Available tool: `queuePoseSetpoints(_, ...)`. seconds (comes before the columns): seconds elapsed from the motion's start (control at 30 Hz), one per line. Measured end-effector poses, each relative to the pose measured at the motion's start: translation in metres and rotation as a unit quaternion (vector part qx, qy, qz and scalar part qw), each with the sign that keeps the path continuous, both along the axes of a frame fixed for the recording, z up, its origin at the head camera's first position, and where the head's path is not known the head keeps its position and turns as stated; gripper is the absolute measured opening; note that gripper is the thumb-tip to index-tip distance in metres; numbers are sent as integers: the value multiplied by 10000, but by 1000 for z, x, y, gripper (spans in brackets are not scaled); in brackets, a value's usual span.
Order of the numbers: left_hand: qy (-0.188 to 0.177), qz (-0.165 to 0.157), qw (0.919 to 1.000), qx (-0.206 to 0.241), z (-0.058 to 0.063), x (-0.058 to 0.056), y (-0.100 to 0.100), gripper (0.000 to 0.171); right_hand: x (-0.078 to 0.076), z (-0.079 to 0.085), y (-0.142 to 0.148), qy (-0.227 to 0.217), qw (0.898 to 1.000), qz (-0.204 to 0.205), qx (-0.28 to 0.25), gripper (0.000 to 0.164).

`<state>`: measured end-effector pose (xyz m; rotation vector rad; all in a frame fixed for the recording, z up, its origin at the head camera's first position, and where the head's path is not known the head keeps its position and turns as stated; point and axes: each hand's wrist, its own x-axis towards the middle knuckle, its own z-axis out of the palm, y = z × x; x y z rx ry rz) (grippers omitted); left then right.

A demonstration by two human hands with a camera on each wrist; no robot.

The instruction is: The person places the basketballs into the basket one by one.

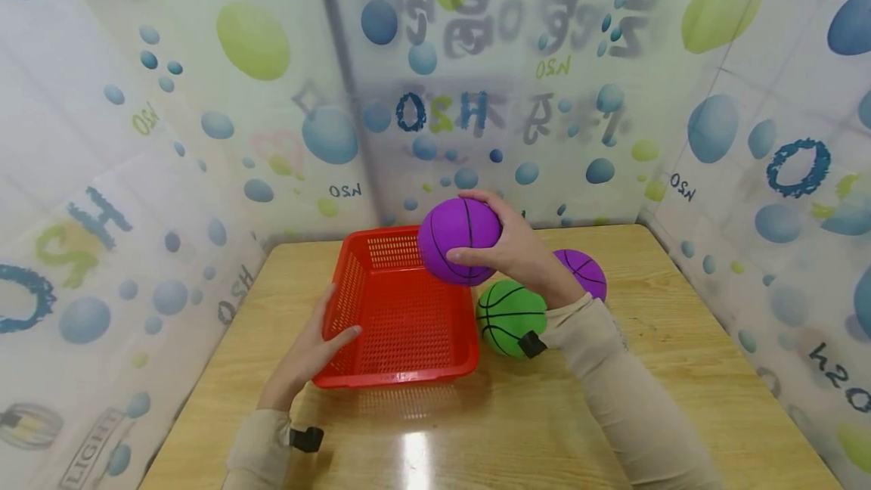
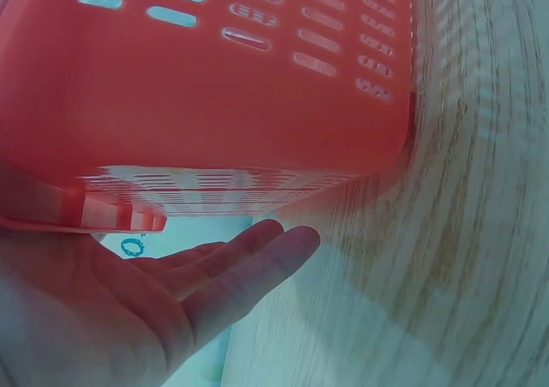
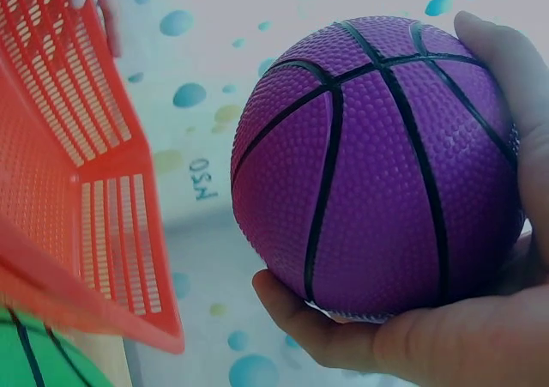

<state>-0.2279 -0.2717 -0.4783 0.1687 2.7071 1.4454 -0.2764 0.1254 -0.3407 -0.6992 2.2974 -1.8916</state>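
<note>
A purple mini basketball (image 1: pixel 457 240) is held in my right hand (image 1: pixel 506 244), above the right rim of a red plastic basket (image 1: pixel 408 379). The right wrist view shows the fingers and thumb wrapped round opposite sides of the ball (image 3: pixel 369 172). My left hand (image 1: pixel 309 354) grips the basket's left side, thumb over the rim. Its fingers (image 2: pixel 249 275) stretch along the outside of the slotted wall in the left wrist view. The basket's visible floor is bare red mesh. Right of the basket sits a green ball (image 1: pixel 510 316) with black lines, partly behind my right wrist.
A second purple ball (image 1: pixel 581 271) rests behind the right forearm, partly covered by it. The wooden table (image 1: pixel 381 445) meets patterned curtain-like walls (image 1: pixel 435 157) at the back and both sides.
</note>
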Motion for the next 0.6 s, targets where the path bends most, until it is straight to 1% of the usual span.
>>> queuePoseSetpoints(0.2,0,7,10000,31,1,1,0,108,2,-2,-17,-37,9996,215,154,91)
queuePoseSetpoints(0.4,32,9,9999,-120,0,0,0,110,2,-15,-30,-91,9985,325,441,94)
queuePoseSetpoints(0.6,94,-40,9997,-213,-1,0,0,108,1,-30,-41,-101,9973,375,620,95)
